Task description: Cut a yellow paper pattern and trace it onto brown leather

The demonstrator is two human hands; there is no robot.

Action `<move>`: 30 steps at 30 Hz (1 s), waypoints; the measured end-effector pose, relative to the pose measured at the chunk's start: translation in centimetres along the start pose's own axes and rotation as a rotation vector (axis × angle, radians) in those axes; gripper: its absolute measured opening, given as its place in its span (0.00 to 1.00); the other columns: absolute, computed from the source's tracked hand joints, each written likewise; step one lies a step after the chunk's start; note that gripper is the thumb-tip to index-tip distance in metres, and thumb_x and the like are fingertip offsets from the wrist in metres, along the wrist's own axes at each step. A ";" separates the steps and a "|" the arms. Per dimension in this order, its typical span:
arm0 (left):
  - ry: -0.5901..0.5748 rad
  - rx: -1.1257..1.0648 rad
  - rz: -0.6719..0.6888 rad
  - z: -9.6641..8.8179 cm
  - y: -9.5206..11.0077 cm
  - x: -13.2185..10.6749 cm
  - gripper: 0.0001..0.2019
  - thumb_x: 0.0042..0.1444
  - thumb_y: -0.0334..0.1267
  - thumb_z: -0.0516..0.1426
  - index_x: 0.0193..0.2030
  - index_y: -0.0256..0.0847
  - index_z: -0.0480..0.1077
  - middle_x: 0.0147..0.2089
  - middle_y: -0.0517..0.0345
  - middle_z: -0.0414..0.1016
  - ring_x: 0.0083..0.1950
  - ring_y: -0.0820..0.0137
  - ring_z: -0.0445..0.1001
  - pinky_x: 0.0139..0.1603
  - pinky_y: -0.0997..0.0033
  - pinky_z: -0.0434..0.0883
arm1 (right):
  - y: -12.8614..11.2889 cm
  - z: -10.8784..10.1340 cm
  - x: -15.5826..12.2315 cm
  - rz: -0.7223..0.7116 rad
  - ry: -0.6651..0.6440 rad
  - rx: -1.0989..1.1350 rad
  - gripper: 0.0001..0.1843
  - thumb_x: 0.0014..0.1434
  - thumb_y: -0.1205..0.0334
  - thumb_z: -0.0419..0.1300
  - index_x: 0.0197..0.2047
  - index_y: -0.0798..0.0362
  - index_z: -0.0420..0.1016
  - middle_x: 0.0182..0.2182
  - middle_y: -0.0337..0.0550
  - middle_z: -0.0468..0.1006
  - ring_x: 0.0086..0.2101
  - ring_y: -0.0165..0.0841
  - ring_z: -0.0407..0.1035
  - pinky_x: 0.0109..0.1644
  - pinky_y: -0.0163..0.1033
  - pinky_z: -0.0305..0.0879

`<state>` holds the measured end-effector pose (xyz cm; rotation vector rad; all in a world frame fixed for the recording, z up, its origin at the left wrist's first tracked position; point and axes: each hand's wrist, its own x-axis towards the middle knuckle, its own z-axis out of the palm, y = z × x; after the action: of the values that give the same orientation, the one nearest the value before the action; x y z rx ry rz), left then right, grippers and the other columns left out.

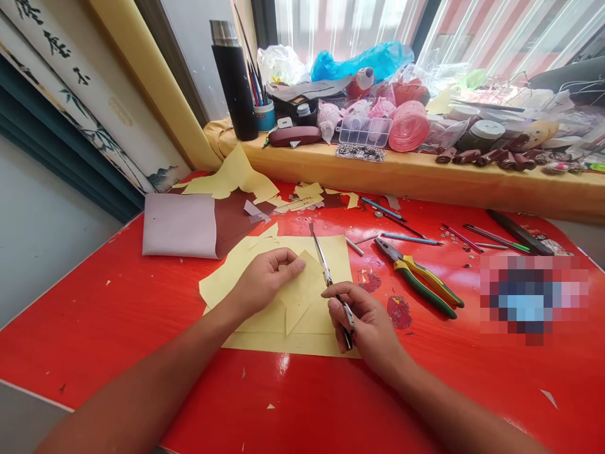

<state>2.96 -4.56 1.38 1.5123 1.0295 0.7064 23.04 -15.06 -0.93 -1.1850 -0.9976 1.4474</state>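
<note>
My left hand [265, 277] is closed on a small folded piece of yellow paper [300, 293], pinching its upper edge above a larger yellow sheet [283, 340] that lies on the red table [118, 315]. My right hand [368, 325] grips the handles of slim scissors [326, 268]. Their blades point away from me and lie along the right edge of the folded piece.
Green and yellow pliers [420, 277] lie to the right of the sheet. Pens and thin tools [411, 238] are scattered behind them. A grey and brown sheet [189, 224] and yellow scraps [236, 180] lie at the back left. The cluttered sill holds a black flask [234, 82].
</note>
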 end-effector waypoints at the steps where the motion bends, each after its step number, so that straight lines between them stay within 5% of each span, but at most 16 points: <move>1: 0.059 -0.022 0.000 -0.1 -0.2 0.2 0.21 0.61 0.58 0.64 0.32 0.41 0.72 0.32 0.62 0.70 0.34 0.70 0.66 0.36 0.70 0.64 | 0.0 -0.1 0.0 -0.006 -0.013 0.009 0.24 0.63 0.37 0.69 0.45 0.51 0.78 0.22 0.26 0.65 0.15 0.23 0.62 0.16 0.30 0.61; 7: 0.251 -0.294 -0.049 -0.4 -1.9 1.0 0.21 0.58 0.59 0.67 0.38 0.41 0.75 0.33 0.60 0.77 0.34 0.68 0.75 0.35 0.71 0.72 | 0.3 -0.4 -0.4 -0.053 -0.115 0.036 0.26 0.68 0.37 0.66 0.57 0.47 0.74 0.26 0.28 0.70 0.16 0.24 0.66 0.19 0.30 0.64; 15: 0.253 -0.419 -0.076 -0.3 -2.8 1.3 0.22 0.56 0.56 0.70 0.46 0.42 0.76 0.35 0.59 0.82 0.33 0.65 0.81 0.37 0.66 0.78 | 0.6 -0.2 -0.6 -0.081 -0.173 0.054 0.26 0.68 0.36 0.66 0.58 0.45 0.75 0.28 0.29 0.66 0.18 0.23 0.61 0.20 0.30 0.65; 24: 0.261 -0.320 -0.051 0.0 -2.5 1.2 0.20 0.58 0.57 0.68 0.34 0.41 0.72 0.29 0.63 0.73 0.29 0.71 0.73 0.31 0.72 0.71 | 0.9 -0.2 -0.7 -0.107 -0.208 0.057 0.25 0.68 0.38 0.67 0.58 0.45 0.75 0.28 0.30 0.64 0.19 0.24 0.59 0.20 0.30 0.63; 30: 0.277 -0.271 -0.022 -0.3 -2.9 1.3 0.20 0.59 0.57 0.67 0.35 0.42 0.71 0.30 0.64 0.69 0.29 0.72 0.68 0.30 0.72 0.67 | 1.0 -0.1 -0.7 -0.102 -0.206 0.050 0.24 0.68 0.39 0.67 0.58 0.46 0.75 0.28 0.29 0.64 0.19 0.23 0.58 0.20 0.30 0.62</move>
<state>2.61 -3.29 -1.48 1.1891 1.1031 1.0173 22.98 -15.97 -1.80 -0.9493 -1.1388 1.5251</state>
